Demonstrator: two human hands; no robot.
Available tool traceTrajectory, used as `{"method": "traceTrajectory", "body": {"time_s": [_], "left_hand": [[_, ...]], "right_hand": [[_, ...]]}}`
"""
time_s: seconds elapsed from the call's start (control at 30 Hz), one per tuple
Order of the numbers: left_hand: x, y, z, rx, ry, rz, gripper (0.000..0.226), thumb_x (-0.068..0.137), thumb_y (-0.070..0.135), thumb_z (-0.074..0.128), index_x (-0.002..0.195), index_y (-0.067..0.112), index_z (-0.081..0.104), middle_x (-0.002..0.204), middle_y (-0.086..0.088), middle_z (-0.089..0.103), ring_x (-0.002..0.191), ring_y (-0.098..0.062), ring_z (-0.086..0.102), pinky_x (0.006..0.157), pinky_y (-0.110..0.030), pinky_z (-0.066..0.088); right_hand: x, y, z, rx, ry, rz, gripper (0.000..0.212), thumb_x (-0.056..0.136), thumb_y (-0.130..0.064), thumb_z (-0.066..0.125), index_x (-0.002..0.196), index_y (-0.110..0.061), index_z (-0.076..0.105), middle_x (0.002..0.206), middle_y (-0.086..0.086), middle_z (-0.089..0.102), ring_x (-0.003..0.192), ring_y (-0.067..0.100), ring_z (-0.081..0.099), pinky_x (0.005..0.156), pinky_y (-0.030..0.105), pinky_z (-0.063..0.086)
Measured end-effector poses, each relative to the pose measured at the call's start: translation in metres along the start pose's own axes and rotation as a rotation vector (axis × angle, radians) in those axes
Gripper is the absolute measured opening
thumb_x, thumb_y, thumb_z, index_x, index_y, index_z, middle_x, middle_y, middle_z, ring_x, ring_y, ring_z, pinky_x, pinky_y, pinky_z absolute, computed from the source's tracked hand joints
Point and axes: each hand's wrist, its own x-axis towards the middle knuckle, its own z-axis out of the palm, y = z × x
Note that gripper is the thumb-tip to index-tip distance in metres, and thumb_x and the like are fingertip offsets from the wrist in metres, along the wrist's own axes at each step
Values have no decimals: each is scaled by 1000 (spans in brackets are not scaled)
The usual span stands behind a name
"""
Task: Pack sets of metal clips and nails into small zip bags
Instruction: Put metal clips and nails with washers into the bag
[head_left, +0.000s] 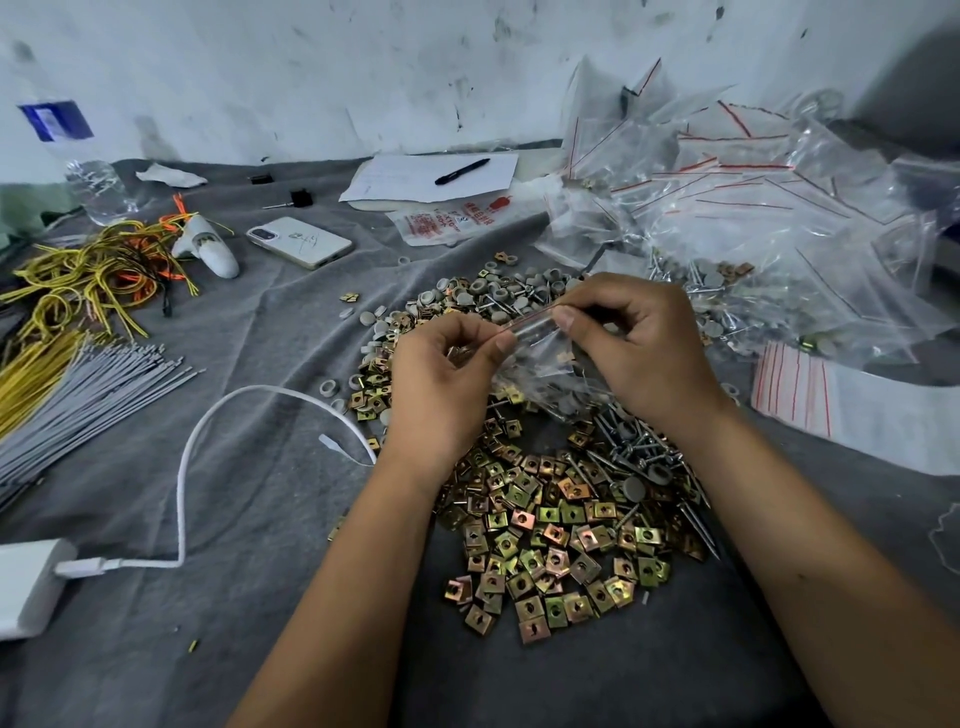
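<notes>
Head view: your left hand (447, 374) and right hand (639, 348) each pinch the top strip of 1 small zip bag (540, 364), held between them above the heap of metal clips (550, 545) and nails (634, 447) on the gray cloth (260, 519). Filled bags (753, 208) lie far right.

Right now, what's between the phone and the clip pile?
In the head view, mostly bare grey cloth separates the phone from the clip pile. Only a couple of stray clips and grey caps lie there.
</notes>
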Motion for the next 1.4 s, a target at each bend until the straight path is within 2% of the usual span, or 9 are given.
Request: {"method": "traceTrajectory", "body": {"time_s": [0.17,0.23,0.43,0.6,0.8,0.9,1.03,1.23,1.4], "left_hand": [[0,-4,0,-92,65,-55,12,90,19,79,83,10,74,86,-8,77,65,-21,64,57,-38,55],[1,-6,-1,-139,66,-68,10,89,16,79,82,10,74,87,-12,78,72,-25,66,67,-41,56],[1,-5,-1,-188,89,-28,9,89,10,80,81,14,77,83,-9,78,75,-17,71,63,-23,56],[1,-3,-2,-260,134,-55,13,88,8,79,78,16,79,81,-8,78,78,-20,68,78,-37,56],[1,-4,-4,-50,158,34,5,89,16,80,86,16,76,84,9,78,75,-1,69,70,-17,52],[-1,-2,-2,206,83,116,10,89,26,81,94,20,74,97,12,75,92,-6,69,83,-31,56],[-2,-1,0,105,57,132,10,88,9,80,82,11,73,95,-3,76,94,-23,70,87,-51,56],[-3,-2,-2,132,-25,171,4,89,15,81,88,12,78,87,-1,75,84,-26,69,79,-52,57],[-2,-1,0,90,-57,177,3,91,13,78,92,11,76,91,-2,75,87,-27,71,80,-55,59]], "right_hand": [[0,4,-2,62,64,66,6,93,-12,73,96,-11,79,80,-5,74,71,8,68,64,20,51],[1,4,-4,56,72,75,7,94,-12,73,97,-9,79,80,-1,74,71,8,67,64,20,50],[1,8,-4,67,80,87,7,95,-14,72,96,-12,79,73,-14,70,66,-1,61,61,13,45],[1,8,-8,168,122,129,9,96,-10,70,97,-4,77,81,22,70,63,8,69,55,14,53],[2,8,-7,123,107,111,8,95,-11,71,97,-8,78,82,9,73,71,8,68,62,18,52],[1,5,-6,129,37,79,6,94,-8,71,95,-9,77,78,-7,72,69,2,65,62,15,50],[0,3,-4,130,-11,47,7,94,-5,71,96,-9,76,70,-20,68,61,-3,62,57,11,47],[0,-1,-4,186,-31,63,5,91,-10,76,95,-7,77,81,4,74,70,18,68,63,28,55],[0,0,0,115,-93,-2,6,86,-10,80,92,-10,78,81,-1,75,73,16,71,65,28,58]]}}
